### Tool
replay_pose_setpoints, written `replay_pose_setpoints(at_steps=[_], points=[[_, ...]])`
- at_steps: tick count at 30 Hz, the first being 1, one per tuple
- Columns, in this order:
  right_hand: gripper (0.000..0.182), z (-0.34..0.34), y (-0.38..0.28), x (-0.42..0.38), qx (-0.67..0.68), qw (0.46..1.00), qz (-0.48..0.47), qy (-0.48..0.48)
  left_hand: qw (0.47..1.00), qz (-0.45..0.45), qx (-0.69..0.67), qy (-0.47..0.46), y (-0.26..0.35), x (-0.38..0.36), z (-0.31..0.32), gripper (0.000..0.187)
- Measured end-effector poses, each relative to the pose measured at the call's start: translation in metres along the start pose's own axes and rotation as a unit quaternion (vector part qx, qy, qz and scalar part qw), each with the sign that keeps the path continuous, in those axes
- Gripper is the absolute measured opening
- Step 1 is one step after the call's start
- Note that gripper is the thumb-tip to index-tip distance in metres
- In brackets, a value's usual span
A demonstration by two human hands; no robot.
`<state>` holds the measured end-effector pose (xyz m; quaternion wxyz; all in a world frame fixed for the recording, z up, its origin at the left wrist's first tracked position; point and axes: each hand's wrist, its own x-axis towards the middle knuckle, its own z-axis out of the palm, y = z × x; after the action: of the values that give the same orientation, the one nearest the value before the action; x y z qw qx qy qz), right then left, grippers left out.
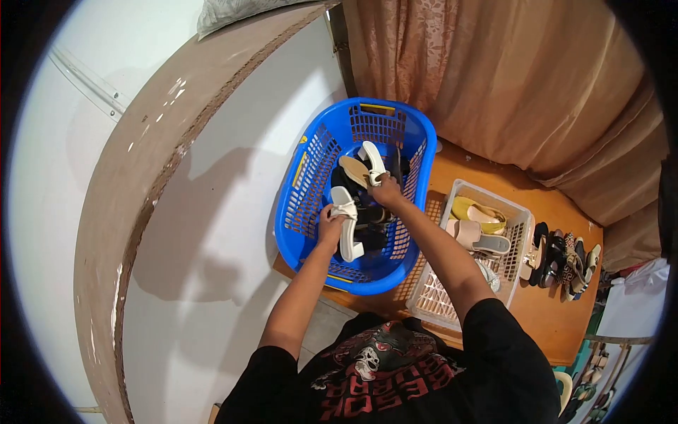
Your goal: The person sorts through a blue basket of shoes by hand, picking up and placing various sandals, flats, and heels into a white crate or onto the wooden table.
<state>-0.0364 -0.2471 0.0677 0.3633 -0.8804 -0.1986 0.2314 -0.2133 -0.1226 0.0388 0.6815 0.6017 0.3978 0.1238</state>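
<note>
A blue laundry basket [284, 225] holds dark shoes and a tan-soled one [355, 172]. Over its left part, my left hand [330, 227] is closed on a white heeled sandal [348, 237] with a knotted strap. Farther up and to the right, my right hand [385, 191] grips a second white sandal [372, 157], its fingers at the strap. Both sandals are above the dark shoes and apart from each other. The undersides of my fingers are partly hidden.
Right of the basket, a white plastic crate [520, 212] holds yellow, pink and grey shoes. More sandals [558, 260] stand in a row on the orange table [544, 332]. A brown curtain [494, 78] hangs behind; a white wall [233, 177] is at left.
</note>
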Motion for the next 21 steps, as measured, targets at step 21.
replay_pose_setpoints(at_steps=[21], points=[[0.06, 0.092, 0.071, 0.092, 0.051, 0.977, 0.187, 0.091, 0.944, -0.06, 0.32, -0.056, -0.033, 0.004, 0.018, 0.087]])
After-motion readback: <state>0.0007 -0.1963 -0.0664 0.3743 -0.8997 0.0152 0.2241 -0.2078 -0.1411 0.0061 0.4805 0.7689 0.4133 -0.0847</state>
